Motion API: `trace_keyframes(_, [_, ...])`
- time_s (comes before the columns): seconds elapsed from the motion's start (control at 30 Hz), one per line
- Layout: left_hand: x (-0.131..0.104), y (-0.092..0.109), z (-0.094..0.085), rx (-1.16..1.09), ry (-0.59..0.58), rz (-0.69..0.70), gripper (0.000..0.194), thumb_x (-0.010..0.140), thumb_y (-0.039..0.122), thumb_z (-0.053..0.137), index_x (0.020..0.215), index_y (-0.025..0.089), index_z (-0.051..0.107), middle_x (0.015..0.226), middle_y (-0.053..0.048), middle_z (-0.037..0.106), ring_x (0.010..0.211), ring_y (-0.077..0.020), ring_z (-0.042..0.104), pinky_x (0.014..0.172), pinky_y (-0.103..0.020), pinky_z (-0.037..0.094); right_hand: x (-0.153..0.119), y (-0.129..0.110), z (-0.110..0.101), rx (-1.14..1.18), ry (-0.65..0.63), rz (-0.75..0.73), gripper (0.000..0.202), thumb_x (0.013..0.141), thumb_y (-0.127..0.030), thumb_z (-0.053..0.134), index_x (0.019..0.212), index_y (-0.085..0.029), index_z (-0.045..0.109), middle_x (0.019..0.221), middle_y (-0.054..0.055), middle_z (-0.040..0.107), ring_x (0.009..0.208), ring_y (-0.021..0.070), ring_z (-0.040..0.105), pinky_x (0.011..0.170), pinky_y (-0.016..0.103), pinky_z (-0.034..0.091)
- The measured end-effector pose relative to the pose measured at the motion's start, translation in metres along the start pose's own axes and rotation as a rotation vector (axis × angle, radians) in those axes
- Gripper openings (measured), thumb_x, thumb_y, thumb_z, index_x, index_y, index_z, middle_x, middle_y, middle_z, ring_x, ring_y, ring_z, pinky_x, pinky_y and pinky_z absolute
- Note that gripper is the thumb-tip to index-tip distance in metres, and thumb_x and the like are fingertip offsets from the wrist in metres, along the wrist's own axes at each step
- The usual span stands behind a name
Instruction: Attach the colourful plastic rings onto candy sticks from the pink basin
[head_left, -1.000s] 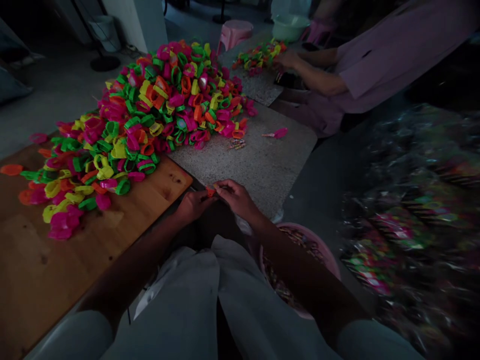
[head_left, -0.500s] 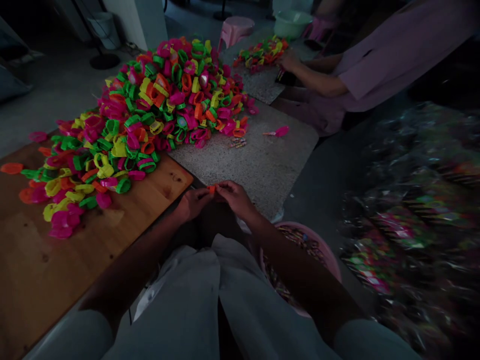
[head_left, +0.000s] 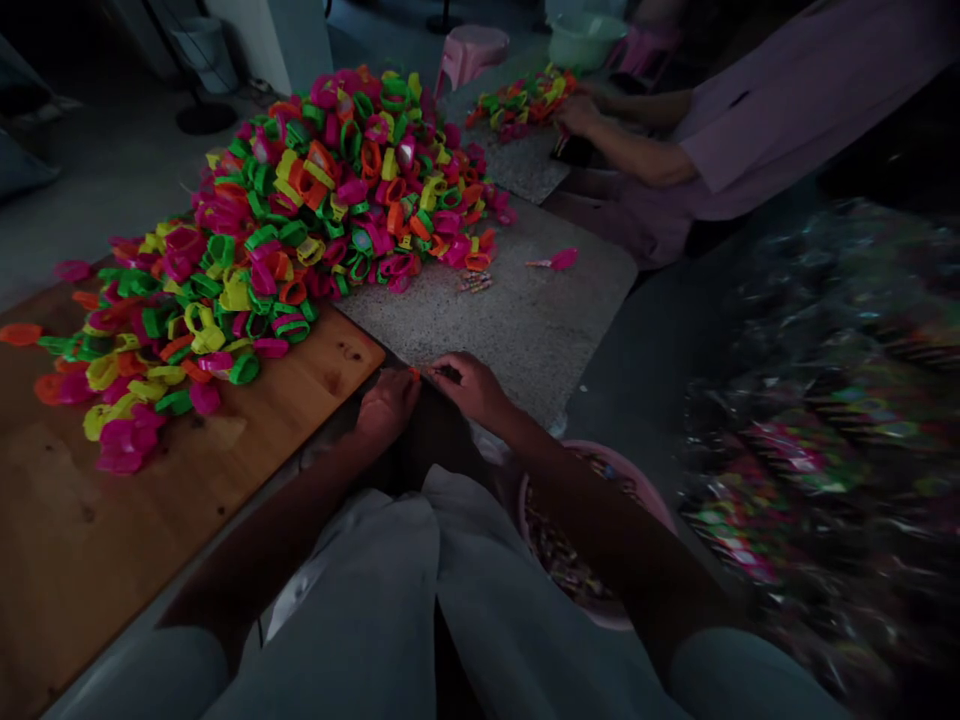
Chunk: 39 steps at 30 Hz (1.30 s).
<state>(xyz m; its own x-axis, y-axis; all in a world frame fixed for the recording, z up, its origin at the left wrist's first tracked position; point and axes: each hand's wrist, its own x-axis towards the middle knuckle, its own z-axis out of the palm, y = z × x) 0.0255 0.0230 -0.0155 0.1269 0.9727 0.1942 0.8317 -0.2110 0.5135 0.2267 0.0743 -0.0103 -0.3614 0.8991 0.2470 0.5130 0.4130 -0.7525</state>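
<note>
My left hand [head_left: 386,406] is closed around a small orange plastic piece [head_left: 414,373], probably one of the toy watches. Most of it is hidden by my fingers. Just to the right, my right hand [head_left: 471,386] pinches a tiny thin item [head_left: 430,369] close against the orange piece; it is too dark and small to name. Both hands are above my lap, at the corner between the wooden board and the grey tabletop. Ahead and to the left lies a big heap of toy watches [head_left: 330,200] in pink, green, yellow and orange plastic.
Beside my right forearm stands a pink basin [head_left: 523,520] of small wrapped sticks. On the grey table [head_left: 495,330] lie a few such sticks [head_left: 475,282] and a pink piece [head_left: 564,259]. Clear bags [head_left: 810,450] fill the right side. A co-worker's hands [head_left: 581,112] work at another pile.
My fingertips have drawn slightly apart. My left hand has curled further over the orange piece, which shows less now. The co-worker's hands have shifted a little at the far pile.
</note>
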Motion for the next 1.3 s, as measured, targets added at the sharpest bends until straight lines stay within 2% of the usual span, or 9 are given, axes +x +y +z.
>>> trace_keyframes(0.17, [0.004, 0.017, -0.001, 0.182, -0.145, -0.072, 0.034, 0.111, 0.04, 0.042, 0.123, 0.023, 0.069, 0.117, -0.011, 0.068, 0.091, -0.0214, 0.067, 0.074, -0.031, 0.049, 0.011, 0.012, 0.005, -0.068, -0.061, -0.106, 0.015, 0.099, -0.025, 0.066, 0.107, -0.024, 0.078, 0.104, 0.007, 0.078, 0.103, 0.0238, 0.067, 0.098, 0.039, 0.05])
trace_keyframes(0.33, [0.006, 0.026, 0.002, 0.272, -0.182, -0.118, 0.036, 0.111, 0.041, 0.041, 0.127, 0.024, 0.068, 0.116, -0.011, 0.065, 0.083, -0.0206, 0.067, 0.066, -0.03, 0.044, 0.019, 0.019, 0.002, -0.111, -0.131, -0.18, 0.021, 0.099, -0.023, 0.065, 0.112, -0.026, 0.081, 0.103, 0.007, 0.08, 0.101, 0.0247, 0.067, 0.1, 0.041, 0.047])
trace_keyframes(0.47, [0.005, 0.028, 0.006, 0.269, -0.154, -0.131, 0.034, 0.111, 0.039, 0.041, 0.124, 0.024, 0.068, 0.113, -0.011, 0.064, 0.083, -0.0198, 0.066, 0.066, -0.029, 0.045, 0.021, 0.02, -0.004, -0.148, -0.183, -0.231, 0.022, 0.101, -0.022, 0.062, 0.114, -0.027, 0.08, 0.106, 0.006, 0.08, 0.103, 0.025, 0.066, 0.101, 0.041, 0.046])
trace_keyframes(0.7, [0.003, 0.024, 0.008, 0.248, -0.088, -0.094, 0.034, 0.11, 0.038, 0.042, 0.119, 0.022, 0.071, 0.112, -0.014, 0.065, 0.099, -0.0263, 0.064, 0.082, -0.035, 0.052, 0.025, 0.014, -0.013, -0.301, -0.282, -0.338, 0.026, 0.106, -0.027, 0.057, 0.118, -0.022, 0.079, 0.109, 0.01, 0.079, 0.104, 0.0268, 0.064, 0.1, 0.041, 0.044])
trace_keyframes(0.93, [-0.001, 0.011, 0.013, -0.045, 0.092, -0.059, 0.03, 0.108, 0.03, 0.05, 0.124, 0.02, 0.074, 0.123, -0.013, 0.07, 0.11, -0.0224, 0.066, 0.099, -0.034, 0.053, 0.028, 0.016, -0.014, -0.276, -0.313, -0.413, 0.033, 0.107, -0.024, 0.053, 0.13, -0.022, 0.076, 0.111, 0.01, 0.078, 0.105, 0.0266, 0.063, 0.099, 0.041, 0.047])
trace_keyframes(1.17, [0.004, 0.016, 0.02, -0.026, 0.149, -0.144, 0.028, 0.105, 0.033, 0.058, 0.118, 0.025, 0.08, 0.121, -0.011, 0.072, 0.105, -0.0219, 0.068, 0.09, -0.032, 0.055, 0.024, 0.019, -0.012, -0.241, -0.258, -0.369, 0.032, 0.108, -0.027, 0.052, 0.129, -0.025, 0.077, 0.115, 0.01, 0.078, 0.107, 0.0266, 0.064, 0.102, 0.043, 0.047])
trace_keyframes(1.3, [0.008, 0.024, 0.019, 0.013, 0.137, -0.183, 0.027, 0.104, 0.034, 0.059, 0.114, 0.026, 0.082, 0.118, -0.011, 0.072, 0.103, -0.0235, 0.068, 0.087, -0.033, 0.054, 0.024, 0.019, -0.016, -0.29, -0.263, -0.358, 0.03, 0.108, -0.028, 0.053, 0.125, -0.025, 0.078, 0.114, 0.009, 0.078, 0.105, 0.0262, 0.065, 0.1, 0.042, 0.046])
